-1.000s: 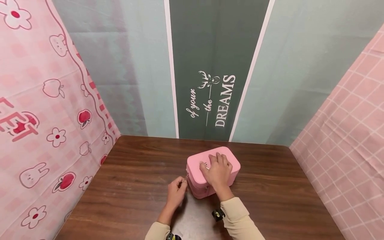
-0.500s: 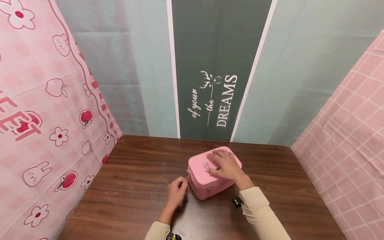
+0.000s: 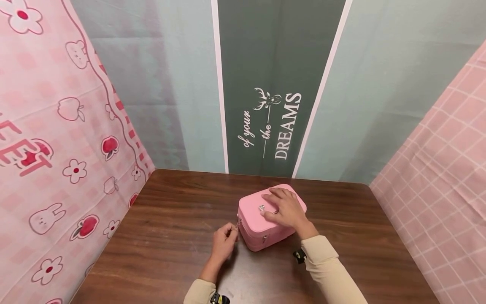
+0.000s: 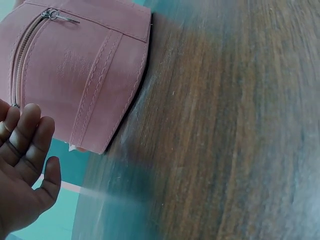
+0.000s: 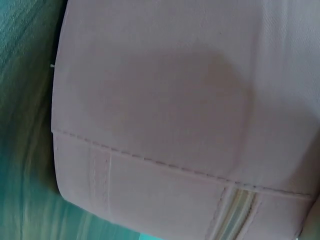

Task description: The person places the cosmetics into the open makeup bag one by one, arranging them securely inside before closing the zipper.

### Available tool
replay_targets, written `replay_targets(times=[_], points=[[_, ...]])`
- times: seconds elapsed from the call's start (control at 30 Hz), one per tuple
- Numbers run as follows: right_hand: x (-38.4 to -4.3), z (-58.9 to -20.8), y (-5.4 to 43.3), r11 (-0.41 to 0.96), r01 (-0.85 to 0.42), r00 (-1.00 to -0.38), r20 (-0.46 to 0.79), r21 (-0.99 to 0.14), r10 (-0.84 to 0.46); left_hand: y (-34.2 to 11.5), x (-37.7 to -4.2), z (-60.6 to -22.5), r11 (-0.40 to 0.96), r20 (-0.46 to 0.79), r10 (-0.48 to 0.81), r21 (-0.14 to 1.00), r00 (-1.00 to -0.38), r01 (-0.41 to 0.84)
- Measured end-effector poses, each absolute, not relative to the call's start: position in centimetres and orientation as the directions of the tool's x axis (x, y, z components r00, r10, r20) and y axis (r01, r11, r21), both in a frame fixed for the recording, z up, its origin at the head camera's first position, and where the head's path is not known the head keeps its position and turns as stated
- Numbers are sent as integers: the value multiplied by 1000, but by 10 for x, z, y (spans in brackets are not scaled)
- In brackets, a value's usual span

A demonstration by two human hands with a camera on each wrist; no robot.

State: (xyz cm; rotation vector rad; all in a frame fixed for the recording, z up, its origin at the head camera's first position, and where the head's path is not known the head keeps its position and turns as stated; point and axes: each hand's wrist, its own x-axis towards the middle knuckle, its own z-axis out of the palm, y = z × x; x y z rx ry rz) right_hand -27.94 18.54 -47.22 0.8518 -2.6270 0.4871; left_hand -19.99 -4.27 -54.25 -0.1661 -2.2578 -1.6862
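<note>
A pink zip-up cosmetic case [image 3: 252,213] stands on the table, its lid down. At its left end my left hand [image 3: 224,242] pinches a small zipper pull [image 3: 237,226], mostly hidden by the fingers. My right hand [image 3: 286,209] rests spread over the right part of the lid, thumb near a small silver emblem [image 3: 261,207]. Another zipper pull [image 3: 264,239] hangs on the near side. The left wrist view shows the zipper track [image 4: 21,60] curving from a slider [image 4: 51,14] down to my left fingertips. Only the case's side wall [image 5: 150,100] fills the right wrist view.
The brown wooden table [image 3: 182,211] reaches back to a green and grey curtain [image 3: 190,105]. Pink printed cloth [image 3: 87,139] hangs on the left and pink checked cloth [image 3: 440,169] on the right.
My right hand has slid to the right on the lid and turned, baring the silver emblem and the near-side zipper pull. The left hand keeps its pinch at the left end.
</note>
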Motion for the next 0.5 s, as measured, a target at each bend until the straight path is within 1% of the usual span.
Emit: replay_targets(times=[0.13,0.23,0.33,0.5], points=[[-273,-471,179,816,-528,-816,408,-236,-409,-42,-203,-540,298,314,-93,914,-945,275],[-266,-472,170,865,-428,-867,388,-263,-311,-42,-206,-539,300,321,-103,912,-941,278],[-259,-474,160,904,-324,-906,367,-279,-211,-43,-206,-539,309,335,-104,906,-937,290],[-251,-474,144,940,-160,-924,382,-301,-35,-42,-201,-539,320,345,-76,897,-935,305]])
